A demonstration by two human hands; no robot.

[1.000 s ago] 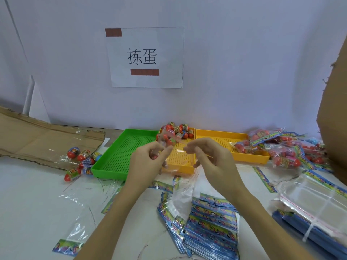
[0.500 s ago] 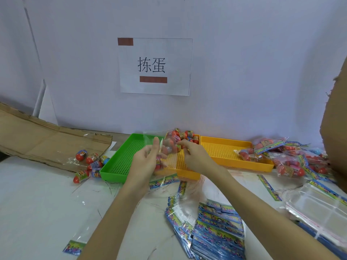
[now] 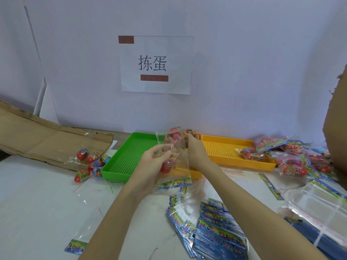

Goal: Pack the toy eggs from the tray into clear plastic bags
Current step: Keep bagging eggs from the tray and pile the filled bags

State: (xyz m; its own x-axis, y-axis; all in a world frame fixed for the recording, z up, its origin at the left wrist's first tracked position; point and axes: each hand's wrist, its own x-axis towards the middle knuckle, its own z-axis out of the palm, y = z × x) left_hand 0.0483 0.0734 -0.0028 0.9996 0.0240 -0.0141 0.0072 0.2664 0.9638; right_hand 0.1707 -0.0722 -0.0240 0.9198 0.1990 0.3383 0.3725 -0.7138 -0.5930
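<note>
**Clear bag raised over the trays, an egg now dropped inside**

Compared with half a second ago, the clear plastic bag with the colourful printed strip (image 3: pixel 175 162) is lifted higher and held upright between the two hands, its printed end hanging at 6 o'clock. The left hand (image 3: pixel 153 162) is curled round the bag's side, and a red toy egg (image 3: pixel 167 166) is seen low inside the film. The right hand (image 3: pixel 194 150) is pinched on the bag's upper edge at about 1 o'clock of the left. More red wrapped toy eggs (image 3: pixel 188 132) are heaped at 12 o'clock, at the back of the orange perforated plastic tray (image 3: pixel 225 152). Filling is judged to be under way, with further eggs needed from the tray; the green perforated tray (image 3: pixel 129 156) lies at 9 o'clock on the worktop (image 3: pixel 37 194).
</note>
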